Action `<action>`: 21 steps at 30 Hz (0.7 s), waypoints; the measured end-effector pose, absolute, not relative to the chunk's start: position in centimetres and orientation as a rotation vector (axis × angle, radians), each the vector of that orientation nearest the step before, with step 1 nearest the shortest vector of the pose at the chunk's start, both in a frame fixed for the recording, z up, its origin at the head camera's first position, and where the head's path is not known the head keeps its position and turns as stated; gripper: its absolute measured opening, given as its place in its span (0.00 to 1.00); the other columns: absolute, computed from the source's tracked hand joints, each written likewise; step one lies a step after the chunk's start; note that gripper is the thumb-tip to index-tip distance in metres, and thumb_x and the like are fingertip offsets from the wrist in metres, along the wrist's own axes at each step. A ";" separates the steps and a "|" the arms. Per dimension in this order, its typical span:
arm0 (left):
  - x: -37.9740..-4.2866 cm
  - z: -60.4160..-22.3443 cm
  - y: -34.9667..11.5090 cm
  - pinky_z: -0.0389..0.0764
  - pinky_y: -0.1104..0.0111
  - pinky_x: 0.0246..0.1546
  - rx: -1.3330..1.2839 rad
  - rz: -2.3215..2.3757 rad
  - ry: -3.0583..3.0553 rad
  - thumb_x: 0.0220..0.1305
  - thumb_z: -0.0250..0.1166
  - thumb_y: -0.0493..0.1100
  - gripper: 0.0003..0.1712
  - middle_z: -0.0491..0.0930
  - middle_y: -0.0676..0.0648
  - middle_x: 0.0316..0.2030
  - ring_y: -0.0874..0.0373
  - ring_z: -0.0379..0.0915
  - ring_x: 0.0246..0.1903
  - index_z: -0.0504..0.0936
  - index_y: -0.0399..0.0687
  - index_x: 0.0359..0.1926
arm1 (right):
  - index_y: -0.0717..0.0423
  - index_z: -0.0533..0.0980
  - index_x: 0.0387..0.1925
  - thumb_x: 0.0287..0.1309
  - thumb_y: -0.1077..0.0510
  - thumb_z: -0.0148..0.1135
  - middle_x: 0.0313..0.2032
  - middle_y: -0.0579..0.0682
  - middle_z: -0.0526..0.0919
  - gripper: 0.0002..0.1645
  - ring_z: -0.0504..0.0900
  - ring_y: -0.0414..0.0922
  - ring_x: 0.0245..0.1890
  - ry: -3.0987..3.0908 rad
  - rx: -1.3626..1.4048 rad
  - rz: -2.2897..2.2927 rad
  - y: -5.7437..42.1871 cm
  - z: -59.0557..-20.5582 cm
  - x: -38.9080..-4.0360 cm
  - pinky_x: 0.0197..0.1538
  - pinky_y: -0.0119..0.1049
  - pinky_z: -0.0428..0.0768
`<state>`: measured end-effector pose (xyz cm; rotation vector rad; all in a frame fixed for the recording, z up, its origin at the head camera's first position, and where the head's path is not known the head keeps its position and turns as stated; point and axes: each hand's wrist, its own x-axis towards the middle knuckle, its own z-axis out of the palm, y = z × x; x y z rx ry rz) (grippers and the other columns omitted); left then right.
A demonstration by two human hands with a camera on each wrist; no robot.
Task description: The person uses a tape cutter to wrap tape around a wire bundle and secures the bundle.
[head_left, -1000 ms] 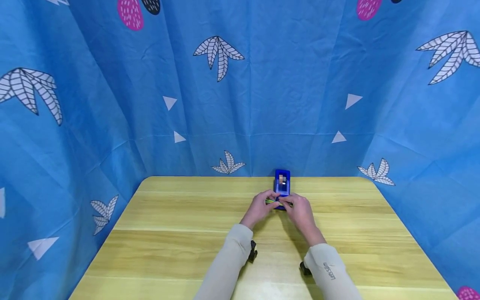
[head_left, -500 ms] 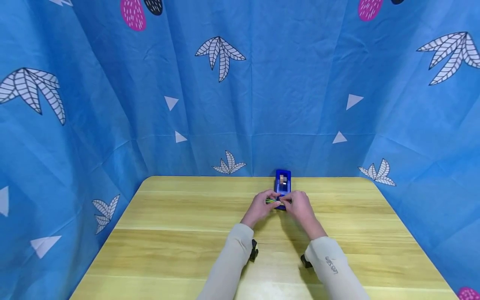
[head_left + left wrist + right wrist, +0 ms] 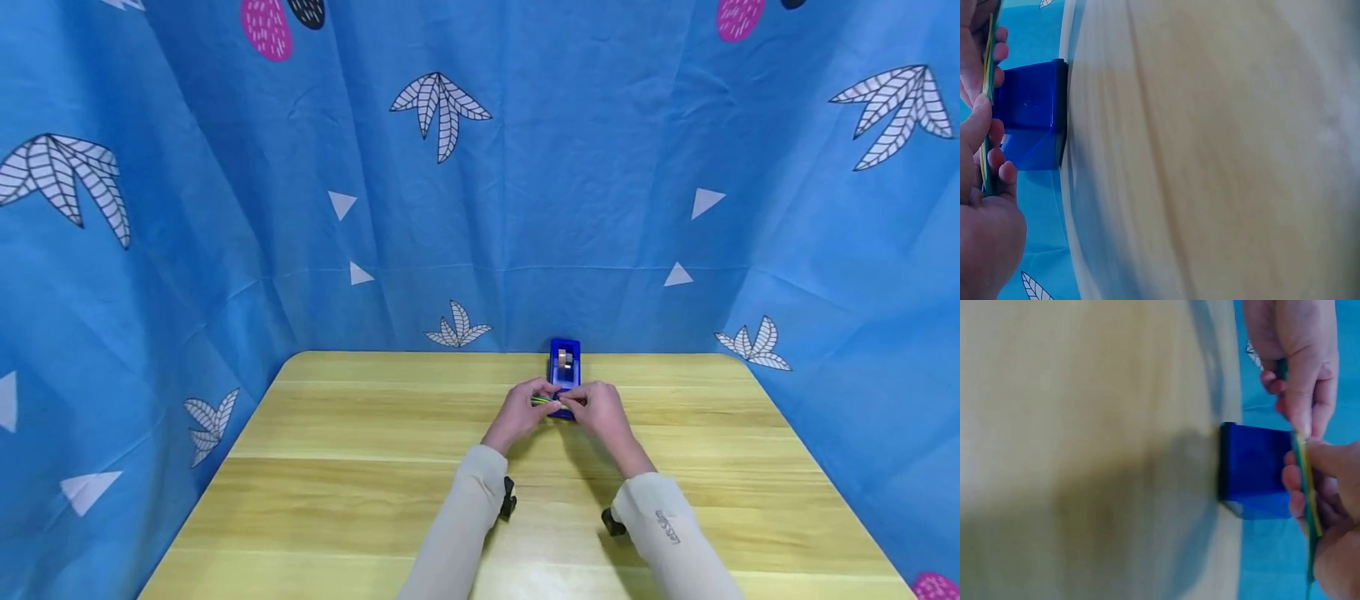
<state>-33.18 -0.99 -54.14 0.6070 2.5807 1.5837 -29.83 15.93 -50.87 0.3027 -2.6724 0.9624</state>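
Both hands meet over the near end of a blue tape dispenser [image 3: 573,385], which stands at the far side of the table with tape rolls in it. My left hand [image 3: 520,414] pinches a thin green-and-yellow bundle of strands [image 3: 540,401] between thumb and fingers. On the other side my right hand [image 3: 606,421] pinches the same bundle, its fingertips close to the left thumb. In the left wrist view the bundle [image 3: 986,75] runs lengthwise through both hands, in front of the dispenser [image 3: 1032,100]. Fingers hide part of the bundle.
The wooden table [image 3: 360,467] spreads out on both sides of the arms. A patterned blue curtain [image 3: 585,208] hangs right behind its back edge and along the sides. Dark wrist devices [image 3: 507,498] show below the sleeves.
The right hand's fingers have shifted slightly, and the right end of the bundle no longer shows past them. The left hand and the tape dispenser keep their places.
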 end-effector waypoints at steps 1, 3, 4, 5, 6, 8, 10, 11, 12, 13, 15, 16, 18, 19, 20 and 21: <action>-33.2 -54.1 -1.0 0.81 0.64 0.56 0.606 1.587 2.580 0.70 0.68 0.45 0.10 0.86 0.53 0.56 0.57 0.80 0.54 0.86 0.53 0.51 | 0.61 0.90 0.37 0.60 0.64 0.74 0.35 0.58 0.91 0.04 0.90 0.53 0.35 -2.633 0.310 0.976 15.9 -51.2 -29.8 0.38 0.45 0.87; -33.2 -54.0 -1.1 0.81 0.65 0.54 0.611 1.592 2.580 0.70 0.69 0.45 0.10 0.86 0.53 0.56 0.57 0.81 0.54 0.86 0.52 0.50 | 0.61 0.90 0.36 0.58 0.64 0.75 0.34 0.58 0.91 0.04 0.90 0.53 0.33 -2.567 0.322 0.999 15.9 -51.7 -29.8 0.37 0.45 0.87; -33.1 -53.9 -1.1 0.82 0.66 0.53 0.613 1.597 2.576 0.70 0.69 0.44 0.11 0.86 0.52 0.56 0.57 0.81 0.53 0.86 0.52 0.51 | 0.61 0.90 0.35 0.57 0.63 0.76 0.33 0.58 0.91 0.05 0.90 0.54 0.33 -2.542 0.322 1.003 15.9 -51.9 -29.8 0.37 0.45 0.87; -33.1 -53.9 -1.1 0.82 0.67 0.52 0.617 1.600 2.573 0.70 0.69 0.44 0.11 0.86 0.52 0.56 0.58 0.81 0.52 0.85 0.52 0.52 | 0.61 0.90 0.35 0.57 0.63 0.76 0.33 0.58 0.91 0.05 0.90 0.53 0.33 -2.522 0.319 1.008 15.9 -52.1 -29.8 0.37 0.45 0.87; -33.1 -53.9 -1.1 0.83 0.68 0.50 0.624 1.605 2.568 0.70 0.69 0.44 0.11 0.86 0.51 0.56 0.58 0.80 0.52 0.85 0.52 0.52 | 0.61 0.90 0.34 0.56 0.62 0.77 0.32 0.58 0.91 0.05 0.90 0.53 0.33 -2.506 0.314 1.013 15.9 -52.2 -29.8 0.36 0.44 0.87; -33.2 -53.8 -1.1 0.83 0.69 0.49 0.630 1.612 2.558 0.70 0.69 0.43 0.12 0.86 0.51 0.56 0.59 0.80 0.51 0.85 0.52 0.53 | 0.60 0.90 0.33 0.55 0.62 0.78 0.31 0.58 0.91 0.05 0.89 0.52 0.30 -2.485 0.306 1.026 16.0 -52.4 -29.8 0.33 0.41 0.85; -33.1 -53.9 -1.1 0.83 0.68 0.50 0.632 1.617 2.553 0.70 0.69 0.43 0.11 0.85 0.52 0.57 0.59 0.80 0.51 0.85 0.52 0.52 | 0.60 0.90 0.33 0.55 0.62 0.78 0.31 0.57 0.91 0.05 0.88 0.48 0.27 -2.474 0.306 1.035 16.0 -52.5 -29.9 0.29 0.35 0.82; -33.1 -53.9 -1.1 0.82 0.67 0.52 0.631 1.618 2.554 0.69 0.69 0.43 0.11 0.85 0.52 0.57 0.60 0.80 0.51 0.85 0.52 0.51 | 0.60 0.90 0.34 0.55 0.62 0.78 0.30 0.57 0.91 0.05 0.86 0.47 0.25 -2.469 0.316 1.033 16.0 -52.6 -29.8 0.27 0.33 0.80; -33.1 -53.9 -1.1 0.82 0.66 0.53 0.629 1.619 2.556 0.69 0.69 0.42 0.11 0.85 0.53 0.57 0.60 0.80 0.51 0.85 0.52 0.51 | 0.60 0.90 0.34 0.56 0.63 0.77 0.30 0.57 0.91 0.05 0.84 0.45 0.24 -2.464 0.328 1.030 16.0 -52.6 -29.8 0.25 0.31 0.77; -33.1 -53.9 -1.1 0.81 0.65 0.54 0.629 1.617 2.560 0.69 0.69 0.42 0.11 0.86 0.53 0.56 0.60 0.80 0.51 0.85 0.52 0.51 | 0.60 0.90 0.34 0.56 0.63 0.77 0.30 0.57 0.90 0.04 0.83 0.44 0.23 -2.456 0.344 1.020 16.0 -52.8 -29.8 0.24 0.29 0.76; -33.1 -54.0 -1.1 0.81 0.64 0.56 0.630 1.614 2.564 0.69 0.69 0.41 0.11 0.86 0.53 0.56 0.59 0.80 0.51 0.85 0.52 0.51 | 0.61 0.90 0.34 0.56 0.64 0.77 0.29 0.56 0.90 0.05 0.83 0.43 0.22 -2.434 0.378 0.983 16.0 -53.0 -29.9 0.23 0.29 0.75; -33.0 -54.0 -1.1 0.80 0.63 0.57 0.631 1.612 2.567 0.69 0.69 0.41 0.12 0.86 0.53 0.55 0.59 0.79 0.51 0.85 0.52 0.52 | 0.61 0.90 0.34 0.55 0.64 0.77 0.29 0.56 0.90 0.05 0.84 0.43 0.22 -2.419 0.394 0.955 16.0 -53.1 -29.9 0.24 0.30 0.77; -33.0 -54.0 -1.1 0.80 0.63 0.57 0.633 1.608 2.569 0.69 0.70 0.41 0.12 0.86 0.53 0.55 0.60 0.79 0.51 0.85 0.52 0.52 | 0.61 0.90 0.35 0.54 0.64 0.78 0.29 0.56 0.90 0.06 0.86 0.46 0.24 -2.393 0.417 0.916 16.1 -53.4 -29.9 0.26 0.34 0.81; -33.0 -54.1 -1.1 0.80 0.63 0.57 0.633 1.607 2.569 0.69 0.70 0.41 0.12 0.86 0.53 0.55 0.60 0.79 0.51 0.85 0.52 0.52 | 0.61 0.90 0.35 0.54 0.64 0.78 0.29 0.56 0.91 0.06 0.88 0.48 0.25 -2.381 0.426 0.896 16.1 -53.5 -29.9 0.28 0.37 0.84; -33.0 -54.1 -1.1 0.80 0.63 0.57 0.634 1.608 2.569 0.69 0.70 0.42 0.12 0.86 0.53 0.55 0.60 0.79 0.51 0.85 0.52 0.52 | 0.62 0.90 0.35 0.53 0.65 0.78 0.30 0.56 0.91 0.06 0.89 0.49 0.27 -2.371 0.431 0.884 16.1 -53.6 -29.9 0.30 0.39 0.85; -33.0 -54.1 -1.1 0.80 0.63 0.57 0.633 1.609 2.570 0.68 0.70 0.42 0.12 0.86 0.53 0.53 0.60 0.79 0.51 0.85 0.53 0.52 | 0.62 0.90 0.35 0.53 0.65 0.78 0.30 0.57 0.91 0.07 0.89 0.51 0.28 -2.363 0.437 0.874 16.1 -53.6 -29.9 0.32 0.42 0.87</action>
